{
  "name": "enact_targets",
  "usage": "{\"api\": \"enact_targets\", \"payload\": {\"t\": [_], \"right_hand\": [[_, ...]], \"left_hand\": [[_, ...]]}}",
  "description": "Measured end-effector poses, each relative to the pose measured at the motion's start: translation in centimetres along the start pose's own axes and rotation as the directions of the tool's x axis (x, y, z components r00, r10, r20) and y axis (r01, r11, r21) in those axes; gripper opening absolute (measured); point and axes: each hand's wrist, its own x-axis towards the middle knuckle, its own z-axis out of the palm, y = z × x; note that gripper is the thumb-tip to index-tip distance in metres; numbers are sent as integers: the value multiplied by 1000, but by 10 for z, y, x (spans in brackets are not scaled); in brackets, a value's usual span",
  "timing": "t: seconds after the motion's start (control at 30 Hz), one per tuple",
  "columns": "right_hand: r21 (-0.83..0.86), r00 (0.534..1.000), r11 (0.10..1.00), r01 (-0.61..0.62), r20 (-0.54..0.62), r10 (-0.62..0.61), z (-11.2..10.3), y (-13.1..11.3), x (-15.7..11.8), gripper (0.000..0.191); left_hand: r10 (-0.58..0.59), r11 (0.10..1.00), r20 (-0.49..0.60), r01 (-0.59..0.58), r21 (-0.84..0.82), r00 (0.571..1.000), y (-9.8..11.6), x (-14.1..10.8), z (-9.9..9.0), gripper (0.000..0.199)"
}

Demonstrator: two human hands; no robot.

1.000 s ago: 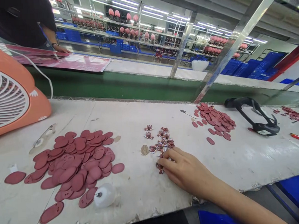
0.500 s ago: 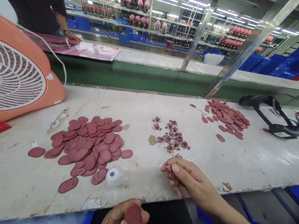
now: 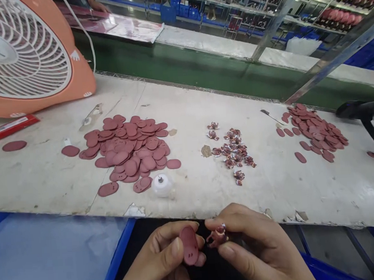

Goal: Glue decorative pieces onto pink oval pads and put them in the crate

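My left hand (image 3: 159,255) grips a maroon oval piece (image 3: 189,245) upright; my right hand (image 3: 253,245) pinches a small charm (image 3: 217,235) just beside it.

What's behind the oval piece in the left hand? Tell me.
Behind the maroon oval piece, the left hand shows at its edges, with a black surface beyond. Whatever lies directly behind the piece is covered.

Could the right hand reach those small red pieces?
Probably yes: nothing stands between the right hand and the small red pieces on the bench, though its fingers hold one.
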Motion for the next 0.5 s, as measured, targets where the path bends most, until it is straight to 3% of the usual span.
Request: {"api": "enact_targets", "payload": {"t": [0.13,0.3,0.5], "right_hand": [[-146,998,987,66,24,-63,5,-4,2,39],[-157,991,982,106,104,-90,7,-7,7,38],[-168,991,981,99,109,-82,9,-10,6,37]], "left_hand": [[-1,1000,45,1,5,999,-2,0,-5,37],[-39,999,40,40,-24,998,0,-3,-3,32],[-46,998,42,48,-42,998,0,-4,-2,33]]}}
